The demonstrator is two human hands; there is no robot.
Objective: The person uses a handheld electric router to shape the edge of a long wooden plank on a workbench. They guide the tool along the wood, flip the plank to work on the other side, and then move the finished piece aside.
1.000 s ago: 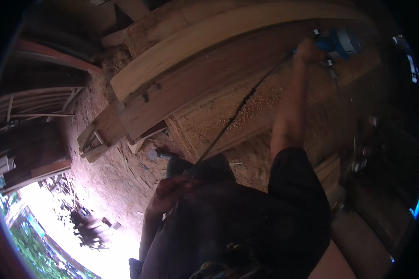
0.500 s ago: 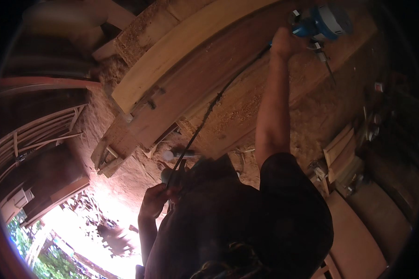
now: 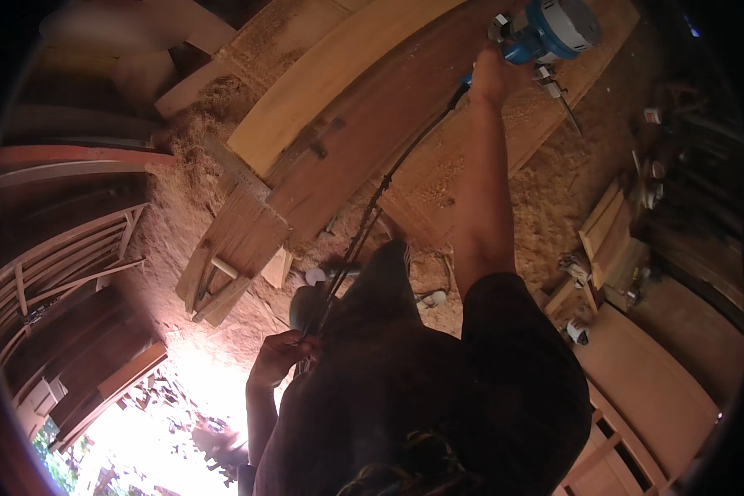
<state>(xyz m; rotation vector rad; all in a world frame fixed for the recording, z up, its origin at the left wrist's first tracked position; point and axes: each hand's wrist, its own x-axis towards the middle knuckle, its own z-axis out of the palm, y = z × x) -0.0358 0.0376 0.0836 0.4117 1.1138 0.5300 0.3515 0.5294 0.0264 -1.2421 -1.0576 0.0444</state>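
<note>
My right hand is stretched far forward, closed on the handle of a blue router with a grey-white motor top. The router is over the wide boards at the far right; whether its base touches the wood cannot be made out. A metal rod sticks out from its near side. From the router a black power cord runs back toward my waist. There my left hand is closed on the cord, with the fingertips partly hidden against my dark shirt. A reddish-brown board lies beside a paler curved plank.
Sawdust covers the ground around the boards. A wooden block with a peg is at the boards' left end. Slatted wooden frames stand at left, large panels lie at right. Bright daylight enters at lower left.
The whole view has shifted a little. My right hand and the router have come slightly left along the boards. My left hand still grips the cord near my waist.
</note>
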